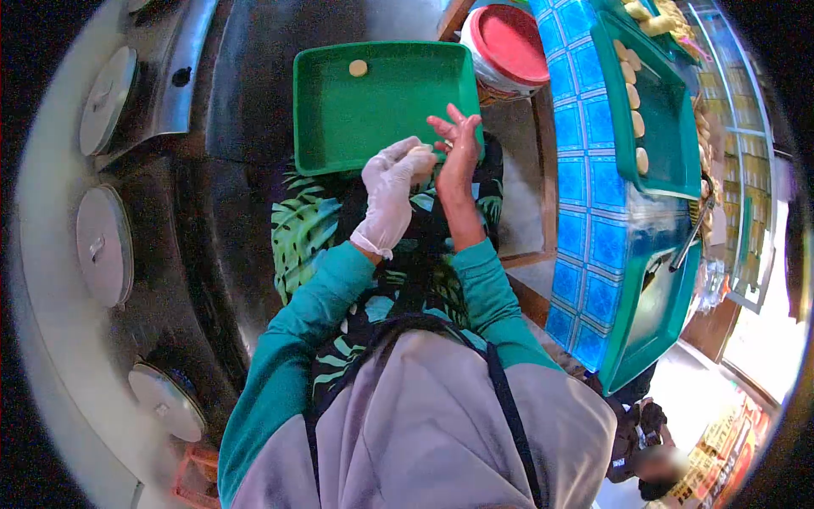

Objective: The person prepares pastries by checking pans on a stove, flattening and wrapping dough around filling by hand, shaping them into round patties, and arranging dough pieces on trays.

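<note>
My left hand (390, 191), in a thin white glove, is closed over the near edge of a green tray (303, 110) on my lap. Its bent fingers grip a small pale piece of dough (421, 155), mostly hidden by the glove. Close beside it, my bare right hand (459, 153) has its fingers spread apart, palm turned toward the left hand. Whether a fingertip touches the dough, I cannot tell. Near the tray's far edge lies one round, flat dough piece (358, 68).
To the right, a blue tiled table (585, 178) carries a green tray (626, 165) with several dough rounds (638, 125) and another green tray (623, 360). A red-lidded bucket (509, 42) stands beyond. Round metal lids (106, 246) line the dark counter at left. A person (640, 441) is at lower right.
</note>
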A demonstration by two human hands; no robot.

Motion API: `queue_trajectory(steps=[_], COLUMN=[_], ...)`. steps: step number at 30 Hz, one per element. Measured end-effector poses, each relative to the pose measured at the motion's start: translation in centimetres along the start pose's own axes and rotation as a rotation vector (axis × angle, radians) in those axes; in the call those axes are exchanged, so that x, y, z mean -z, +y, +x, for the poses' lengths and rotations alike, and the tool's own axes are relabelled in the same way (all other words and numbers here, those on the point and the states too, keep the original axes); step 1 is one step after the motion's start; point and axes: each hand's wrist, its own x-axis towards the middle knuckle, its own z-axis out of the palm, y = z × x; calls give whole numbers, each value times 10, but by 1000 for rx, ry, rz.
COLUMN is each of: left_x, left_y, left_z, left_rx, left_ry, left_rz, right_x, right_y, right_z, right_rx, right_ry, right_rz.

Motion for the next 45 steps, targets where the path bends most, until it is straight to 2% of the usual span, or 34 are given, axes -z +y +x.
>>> queue_trajectory(steps=[2,4,5,8,9,12,15,16,18,19,20,22,24,27,29,30,31,32,34,35,37,40,41,43,44,45], left_x=[3,1,-3,2,7,5,15,17,20,20,21,27,31,40,36,34,30,24,13,12,8,12,24,63,91,125], left_y=[-8,-9,-12,-2,-2,-10,-11,-11,-12,-12,-11,-9,-10,-17,-15,-13,-7,-3,4,4,9,53,60,87,94,92], left_z=[6,6,3,7,8,9,17,20,20,17,14,10,13,18,20,20,23,22,18,15,9,-1,10,14,27,47], left_rx=[-16,-66,-100,-23,-26,9,33,28,27,33,42,49,137,-18,-97,-228,-13,-80,-1,-3,-76,-31,-89,-167,-81,-175], left_ry=[51,-93,10,21,3,82,6,14,-73,-74,-137,-202,-281,-361,-328,-296,-190,-120,-48,-59,-112,-221,-284,-373,-475,-530], left_rz=[-84,-108,-102,-199,-146,-290,-402,-409,-437,-441,-436,-430,-442,-147,-73,26,-358,-223,-90,-87,-33,3,25,-218,-619,-768], right_x=[-7,-15,-16,-17,-16,-11,4,7,13,12,15,18,18,21,16,12,11,6,4,4,10,32,39,58,70,84], right_y=[2,4,3,3,1,-4,-5,-6,-10,-15,-15,-15,-20,-24,-25,-25,-15,-18,-24,-25,-32,-60,-79,-136,-170,-200], right_z=[-4,-7,-7,2,1,-3,-27,-35,-50,-54,-53,-48,-49,-50,-51,-55,-58,-62,-64,-63,-59,-58,-64,-84,-94,-101], right_rx=[37,-37,-74,-51,-52,-105,294,290,569,645,643,775,749,760,798,806,671,278,-92,-84,-213,-236,-167,-72,-82,-89], right_ry=[12,-82,-63,-2,-2,-76,-177,-188,-290,-287,-284,-320,-343,-293,-194,-143,-101,-129,-142,-135,-174,-257,-266,-316,-341,-366], right_rz=[-19,36,77,42,41,71,23,20,-448,-447,-454,-588,-646,-735,-751,-752,-690,-374,-59,-55,217,171,75,-39,-99,-162])
